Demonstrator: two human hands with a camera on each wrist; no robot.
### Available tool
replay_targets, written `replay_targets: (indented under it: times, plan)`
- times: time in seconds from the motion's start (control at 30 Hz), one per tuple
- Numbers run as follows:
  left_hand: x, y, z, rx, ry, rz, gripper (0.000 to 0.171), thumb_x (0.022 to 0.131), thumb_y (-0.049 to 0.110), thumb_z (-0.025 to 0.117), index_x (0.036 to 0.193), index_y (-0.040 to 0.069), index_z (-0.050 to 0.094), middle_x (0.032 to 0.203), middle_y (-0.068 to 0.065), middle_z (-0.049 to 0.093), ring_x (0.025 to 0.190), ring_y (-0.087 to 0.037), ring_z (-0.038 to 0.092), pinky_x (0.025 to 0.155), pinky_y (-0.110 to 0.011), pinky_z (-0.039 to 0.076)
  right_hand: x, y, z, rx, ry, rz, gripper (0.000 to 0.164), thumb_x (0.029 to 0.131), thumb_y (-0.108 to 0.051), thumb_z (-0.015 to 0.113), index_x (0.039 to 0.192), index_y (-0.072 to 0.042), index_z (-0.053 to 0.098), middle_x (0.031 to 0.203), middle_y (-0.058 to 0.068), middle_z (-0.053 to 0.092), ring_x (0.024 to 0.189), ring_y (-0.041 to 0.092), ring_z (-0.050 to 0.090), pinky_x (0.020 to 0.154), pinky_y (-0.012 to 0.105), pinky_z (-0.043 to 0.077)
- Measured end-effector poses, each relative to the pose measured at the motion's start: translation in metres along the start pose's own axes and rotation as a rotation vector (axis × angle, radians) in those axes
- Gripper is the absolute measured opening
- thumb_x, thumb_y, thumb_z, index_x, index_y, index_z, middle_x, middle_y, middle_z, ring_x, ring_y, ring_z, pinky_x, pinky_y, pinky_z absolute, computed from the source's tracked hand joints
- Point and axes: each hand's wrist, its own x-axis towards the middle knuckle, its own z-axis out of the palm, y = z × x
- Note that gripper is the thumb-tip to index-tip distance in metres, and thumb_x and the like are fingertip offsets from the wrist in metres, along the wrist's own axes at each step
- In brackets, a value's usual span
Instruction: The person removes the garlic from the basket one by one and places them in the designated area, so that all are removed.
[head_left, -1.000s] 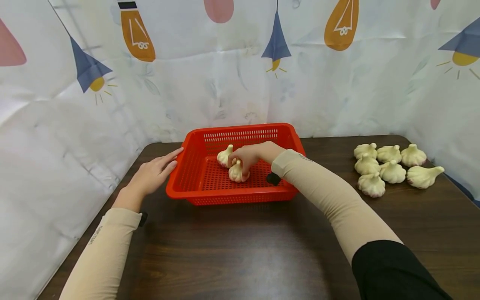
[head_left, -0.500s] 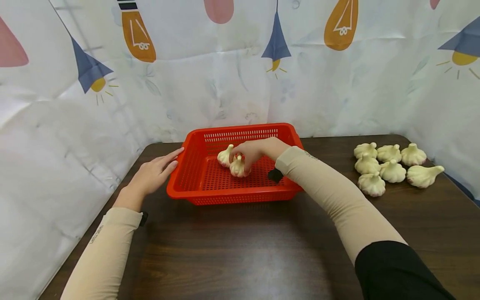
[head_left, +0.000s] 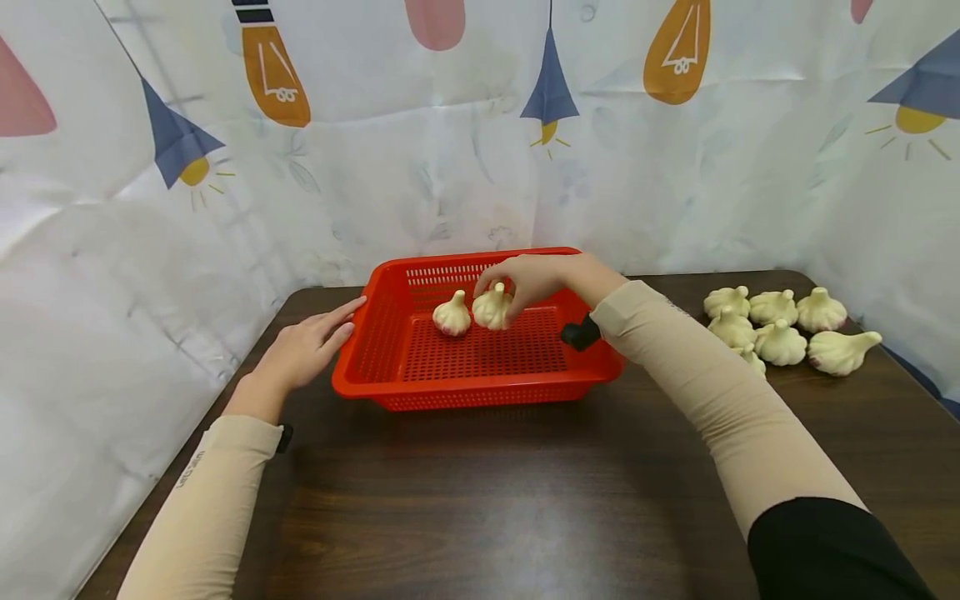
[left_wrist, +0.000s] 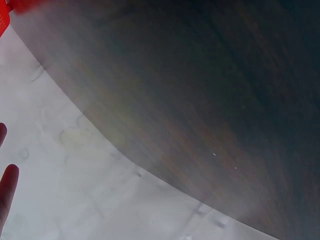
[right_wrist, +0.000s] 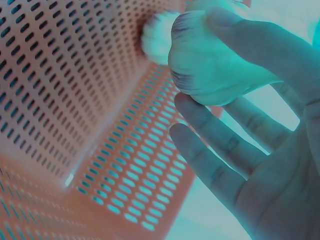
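Observation:
A red slotted plastic basket (head_left: 487,388) stands toward the back of the dark table. My right hand (head_left: 542,279) pinches a garlic bulb (head_left: 491,309) between thumb and fingers, raised above the basket floor. Up close in the right wrist view, the thumb lies across this garlic bulb (right_wrist: 215,62), and two fingers stand apart from it. A second garlic bulb (head_left: 452,315) sits upright inside, just left of the held one. My left hand (head_left: 300,358) touches the basket's left rim with straight fingers. The left wrist view catches only two fingertips (left_wrist: 8,187) at its edge.
Several more garlic bulbs (head_left: 782,342) lie grouped on the right side of the table (head_left: 465,500); my right sleeve covers part of the nearest. A white patterned curtain (head_left: 360,192) hangs close behind and along the left.
My right hand has lifted the garlic bulb off the basket floor and carried it up and slightly right, away from the other bulb. The left hand stays on the rim.

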Motion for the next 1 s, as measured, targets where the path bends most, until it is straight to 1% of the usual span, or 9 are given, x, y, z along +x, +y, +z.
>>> replay_targets:
  times: [0.1, 0.2, 0.37, 0.47, 0.57, 0.63, 0.73, 0.87, 1.0]
  plan:
    - [0.000, 0.000, 0.000, 0.000, -0.003, 0.001, 0.060, 0.110, 0.050, 0.034, 0.164, 0.026, 0.027, 0.153, -0.024, 0.046, 0.131, -0.047, 0.048, 0.102, -0.069, 0.040, -0.013, 0.001, -0.006, 0.077, 0.033, -0.020, 0.054, 0.087, -0.011, 0.082, 0.136, -0.014, 0.063, 0.137, 0.004, 0.056, 0.110, 0.026, 0.059, 0.096, 0.039, 0.050]
    - [0.000, 0.000, 0.000, -0.002, -0.003, -0.001, 0.060, 0.109, 0.050, 0.034, 0.164, 0.026, 0.027, 0.153, -0.024, 0.045, 0.131, -0.047, 0.047, 0.102, -0.069, 0.040, -0.026, 0.002, -0.012, 0.158, 0.069, -0.051, 0.056, 0.087, -0.010, 0.082, 0.139, -0.009, 0.061, 0.140, 0.007, 0.055, 0.112, 0.030, 0.059, 0.098, 0.041, 0.049]
    - [0.000, 0.000, 0.000, -0.004, 0.007, 0.010, 0.060, 0.110, 0.049, 0.035, 0.164, 0.026, 0.028, 0.153, -0.024, 0.046, 0.131, -0.047, 0.048, 0.102, -0.069, 0.040, -0.045, 0.007, -0.018, 0.236, 0.113, -0.081, 0.058, 0.088, -0.008, 0.079, 0.142, -0.006, 0.057, 0.134, 0.010, 0.057, 0.109, 0.032, 0.062, 0.091, 0.038, 0.052]
    - [0.000, 0.000, 0.000, 0.001, 0.011, 0.018, 0.059, 0.110, 0.048, 0.035, 0.164, 0.025, 0.029, 0.152, -0.025, 0.047, 0.131, -0.047, 0.048, 0.102, -0.069, 0.040, -0.054, 0.010, -0.019, 0.297, 0.126, -0.085, 0.059, 0.089, -0.007, 0.079, 0.143, -0.006, 0.056, 0.128, 0.011, 0.059, 0.108, 0.030, 0.060, 0.091, 0.037, 0.051]
    - [0.000, 0.000, -0.001, 0.000, 0.016, 0.021, 0.059, 0.110, 0.048, 0.035, 0.164, 0.024, 0.030, 0.152, -0.025, 0.047, 0.131, -0.048, 0.048, 0.102, -0.069, 0.040, -0.063, 0.010, -0.020, 0.351, 0.132, -0.068, 0.062, 0.089, -0.008, 0.079, 0.146, -0.007, 0.054, 0.128, 0.011, 0.058, 0.111, 0.030, 0.059, 0.093, 0.038, 0.050]
    - [-0.001, 0.000, -0.001, -0.001, 0.017, 0.022, 0.059, 0.110, 0.048, 0.035, 0.164, 0.024, 0.030, 0.152, -0.025, 0.047, 0.131, -0.048, 0.048, 0.102, -0.069, 0.040, -0.069, 0.011, -0.021, 0.360, 0.140, -0.057, 0.063, 0.090, -0.010, 0.078, 0.147, -0.008, 0.053, 0.130, 0.010, 0.058, 0.114, 0.030, 0.059, 0.095, 0.038, 0.050]
    - [-0.001, -0.002, 0.000, -0.001, 0.022, 0.025, 0.059, 0.110, 0.047, 0.036, 0.164, 0.024, 0.030, 0.152, -0.025, 0.047, 0.131, -0.048, 0.048, 0.102, -0.069, 0.040, -0.078, 0.013, -0.020, 0.368, 0.156, -0.066, 0.061, 0.092, -0.009, 0.077, 0.148, -0.005, 0.052, 0.128, 0.012, 0.059, 0.113, 0.031, 0.060, 0.093, 0.037, 0.051]
    - [0.000, -0.002, 0.001, -0.004, 0.024, 0.036, 0.059, 0.110, 0.047, 0.036, 0.164, 0.024, 0.030, 0.152, -0.025, 0.047, 0.131, -0.047, 0.049, 0.102, -0.069, 0.040, -0.091, 0.019, -0.016, 0.350, 0.198, -0.082, 0.059, 0.093, -0.007, 0.076, 0.147, -0.003, 0.051, 0.126, 0.012, 0.059, 0.108, 0.031, 0.060, 0.090, 0.037, 0.053]
    - [0.000, -0.002, 0.001, -0.005, 0.026, 0.038, 0.058, 0.110, 0.047, 0.036, 0.164, 0.024, 0.030, 0.152, -0.025, 0.047, 0.130, -0.047, 0.049, 0.102, -0.069, 0.040, -0.105, 0.024, -0.012, 0.343, 0.239, -0.085, 0.057, 0.093, -0.006, 0.076, 0.145, -0.003, 0.053, 0.125, 0.012, 0.059, 0.107, 0.030, 0.061, 0.088, 0.038, 0.054]
